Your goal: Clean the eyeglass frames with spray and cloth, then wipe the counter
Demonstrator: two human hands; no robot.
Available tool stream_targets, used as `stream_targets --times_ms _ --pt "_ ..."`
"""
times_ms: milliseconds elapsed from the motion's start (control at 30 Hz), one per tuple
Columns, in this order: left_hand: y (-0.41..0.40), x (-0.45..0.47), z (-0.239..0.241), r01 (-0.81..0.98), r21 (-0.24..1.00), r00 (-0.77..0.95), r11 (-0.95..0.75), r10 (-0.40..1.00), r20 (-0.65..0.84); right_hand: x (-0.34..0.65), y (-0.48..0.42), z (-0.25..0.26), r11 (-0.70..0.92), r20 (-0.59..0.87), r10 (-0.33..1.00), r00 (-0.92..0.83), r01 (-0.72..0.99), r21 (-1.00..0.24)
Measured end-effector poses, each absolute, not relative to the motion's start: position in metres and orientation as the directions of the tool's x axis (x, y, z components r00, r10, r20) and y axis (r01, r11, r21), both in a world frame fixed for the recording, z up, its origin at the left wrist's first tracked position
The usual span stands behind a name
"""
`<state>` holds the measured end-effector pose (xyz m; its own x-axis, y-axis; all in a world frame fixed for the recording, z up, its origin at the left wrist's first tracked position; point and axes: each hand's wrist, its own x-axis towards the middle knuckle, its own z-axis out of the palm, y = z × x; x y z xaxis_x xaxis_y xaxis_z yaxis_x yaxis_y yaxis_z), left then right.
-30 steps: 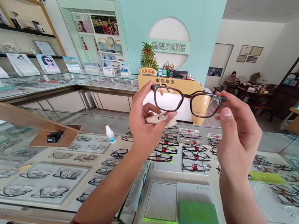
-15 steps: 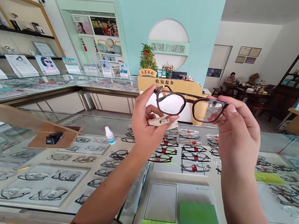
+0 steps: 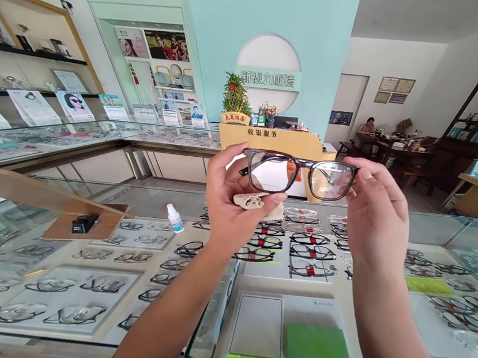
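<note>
L hand (image 3: 229,204) w/ cloth (image 3: 250,199) & R hand (image 3: 376,219) pinch glasses (image 3: 298,174) by ends; a loose grip could drop them on table (image 3: 48,344).

Glasses (image 3: 299,175) above glass counter (image 3: 433,226)

The left hand (image 3: 229,210) and the right hand (image 3: 377,222) are bare. The slim left forearm (image 3: 171,304) and right forearm (image 3: 391,337) are bare too, uncovered right down to the lower edge of the view. One fingernail (image 3: 364,173) on the right hand is short, rounded and plain, with a pale sheen.
</note>
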<state>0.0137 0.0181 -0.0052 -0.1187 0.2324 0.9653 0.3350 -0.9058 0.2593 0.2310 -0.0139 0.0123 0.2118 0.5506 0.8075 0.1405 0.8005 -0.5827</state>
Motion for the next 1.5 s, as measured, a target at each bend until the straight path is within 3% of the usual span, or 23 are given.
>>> stream_targets --times_ms 500,733,900,1033,1133,1300,1500 --pt "0.006 0.016 -0.002 0.254 0.285 -0.126 -0.924 0.26 0.957 0.23 -0.009 0.012 0.75 0.727 0.643 0.24 -0.009 -0.661" --pt "-0.009 0.024 0.0 0.24 0.378 -0.205 -0.894 0.334 0.92 0.228 -0.005 0.01 0.719 0.692 0.684 0.233 -0.056 -0.692" --pt "-0.007 0.025 0.002 0.016 0.517 -0.289 -0.856 0.491 0.822 0.227 0.002 0.009 0.712 0.68 0.699 0.223 -0.127 -0.691" --pt "0.003 0.02 0.008 -0.298 0.705 -0.184 -0.643 0.764 0.619 0.227 0.006 0.008 0.712 0.685 0.702 0.196 -0.142 -0.688" --pt "0.005 0.021 0.014 -0.449 0.802 0.047 -0.395 0.885 0.463 0.224 0.006 0.007 0.785 0.782 0.615 0.102 0.023 -0.62" --pt "0.007 0.029 0.014 -0.565 0.824 0.397 0.038 0.888 0.232 0.215 -0.001 0.008 0.889 0.894 0.441 -0.08 0.18 -0.422" --pt "0.012 0.033 0.007 -0.598 0.679 0.634 0.426 0.769 0.076 0.212 0.0 0.006 0.938 0.937 0.333 -0.1 0.131 -0.32"
